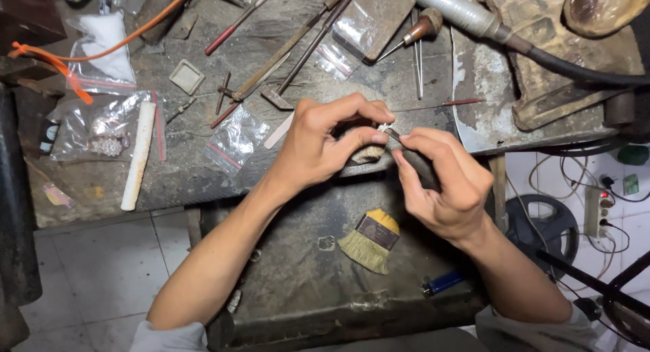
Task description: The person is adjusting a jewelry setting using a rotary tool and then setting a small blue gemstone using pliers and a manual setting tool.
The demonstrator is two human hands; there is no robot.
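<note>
My left hand (326, 143) pinches a tiny pale metal piece (384, 128) between thumb and forefinger, braced against a worn wooden bench peg (369, 153) at the workbench edge. My right hand (441, 181) grips a thin dark tool (395, 134) whose tip touches the small piece. Both hands meet just above the peg, fingers curled tight. Most of the small piece is hidden by my fingers.
The grey workbench (203, 169) carries files and gravers (284, 50), small plastic bags (237, 138), a white stick (137, 155) and a flex-shaft handpiece (460, 10). A catch tray (305, 277) below holds a yellow brush (371, 238) and a blue lighter (443, 282). A power strip (600, 210) lies at right.
</note>
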